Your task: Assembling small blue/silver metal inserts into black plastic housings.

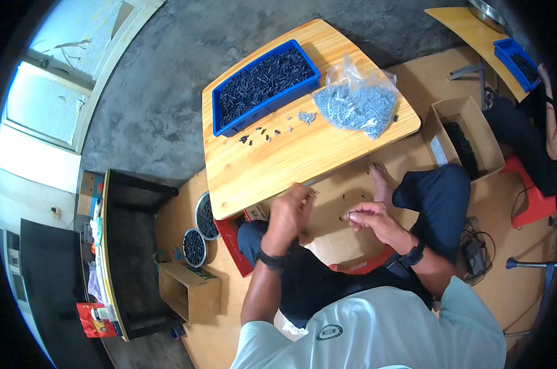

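My left hand is raised by the near edge of the wooden table, its fingers drawn together; a thin, light sliver shows at the fingertips, too small to name. To its right, my right hand is closed in a pinch above my lap, and what it grips is hidden. On the table stands a blue plastic bin full of small black parts. Right of the bin lies a clear plastic bag of small silvery pieces. Between them and me are a little heap of silvery pieces and several loose black parts.
Two bowls of black parts stand on the floor at left, near an open cardboard box. Another cardboard box with black parts is at right. Beyond it, a person sits on a red stool, a hand at a blue tray.
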Demonstrator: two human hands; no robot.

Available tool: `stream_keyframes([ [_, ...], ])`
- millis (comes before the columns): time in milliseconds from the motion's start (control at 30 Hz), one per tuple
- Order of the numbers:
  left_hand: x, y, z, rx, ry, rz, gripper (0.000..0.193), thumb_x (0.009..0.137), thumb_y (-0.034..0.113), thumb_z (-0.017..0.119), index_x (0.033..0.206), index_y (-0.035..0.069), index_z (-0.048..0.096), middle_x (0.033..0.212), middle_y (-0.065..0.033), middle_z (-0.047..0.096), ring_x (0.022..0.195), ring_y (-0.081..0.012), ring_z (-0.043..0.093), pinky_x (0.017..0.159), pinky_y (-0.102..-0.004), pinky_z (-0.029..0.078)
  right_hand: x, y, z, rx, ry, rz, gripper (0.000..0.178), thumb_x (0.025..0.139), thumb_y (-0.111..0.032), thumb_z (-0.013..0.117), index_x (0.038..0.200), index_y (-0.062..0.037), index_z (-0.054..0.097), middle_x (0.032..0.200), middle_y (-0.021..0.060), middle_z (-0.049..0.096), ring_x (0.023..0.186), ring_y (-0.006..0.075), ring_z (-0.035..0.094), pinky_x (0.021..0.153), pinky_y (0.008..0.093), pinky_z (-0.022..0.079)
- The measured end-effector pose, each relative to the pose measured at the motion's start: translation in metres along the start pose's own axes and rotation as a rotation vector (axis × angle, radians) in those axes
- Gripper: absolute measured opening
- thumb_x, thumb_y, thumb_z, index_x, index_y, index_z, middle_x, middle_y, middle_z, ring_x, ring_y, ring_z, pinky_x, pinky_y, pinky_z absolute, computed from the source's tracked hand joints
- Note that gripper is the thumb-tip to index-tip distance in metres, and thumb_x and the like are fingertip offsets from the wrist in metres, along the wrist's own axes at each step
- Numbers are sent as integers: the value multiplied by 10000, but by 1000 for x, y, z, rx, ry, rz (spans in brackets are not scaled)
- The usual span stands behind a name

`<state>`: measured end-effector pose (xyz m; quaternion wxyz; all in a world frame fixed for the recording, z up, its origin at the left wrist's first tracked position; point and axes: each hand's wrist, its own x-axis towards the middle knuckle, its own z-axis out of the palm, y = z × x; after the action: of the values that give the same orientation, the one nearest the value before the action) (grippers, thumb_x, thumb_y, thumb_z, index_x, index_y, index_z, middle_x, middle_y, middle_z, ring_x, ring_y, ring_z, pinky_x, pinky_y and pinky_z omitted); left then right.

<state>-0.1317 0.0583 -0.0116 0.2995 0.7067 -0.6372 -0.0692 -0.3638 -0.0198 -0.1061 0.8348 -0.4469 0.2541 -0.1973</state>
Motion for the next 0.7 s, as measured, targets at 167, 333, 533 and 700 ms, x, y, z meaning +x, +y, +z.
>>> stream_keyframes([
  [167, -30, 43, 10, 62, -116, 169, 109, 855, 61, 713, 938, 16, 661, 862, -150, 655, 712, -366, 670, 614, -430, 545, -7, -14, 22, -22, -11, -38, 210, 953, -174, 687, 1035, 18, 709, 892, 35, 706, 813, 111, 661, 751, 255, 537],
  [333, -47, 55, 2, 99, -121, 250, 100, 850, 44, 682, 938, 22, 642, 853, -148, 626, 705, -359, 657, 604, -430, 546, -18, -14, 29, -236, -52, -107, 194, 962, -120, 672, 1074, 33, 716, 962, 65, 730, 868, 119, 683, 785, 264, 561],
  [533, -71, 75, -6, 85, -131, 227, 123, 848, 0, 679, 968, 6, 653, 866, -157, 635, 727, -368, 663, 623, -419, 552, -39, -21, 39, -399, -88, -219, 175, 943, -66, 691, 1081, 40, 715, 966, 54, 727, 855, 95, 664, 772, 250, 545],
  [700, -89, 91, -10, -234, 87, 153, 170, 847, -30, 717, 1007, 24, 703, 858, -127, 653, 688, -292, 682, 594, -353, 550, -56, -28, 51, -264, -118, -377, 132, 917, -50, 724, 1003, 49, 711, 998, 60, 716, 884, 83, 640, 770, 243, 536],
])
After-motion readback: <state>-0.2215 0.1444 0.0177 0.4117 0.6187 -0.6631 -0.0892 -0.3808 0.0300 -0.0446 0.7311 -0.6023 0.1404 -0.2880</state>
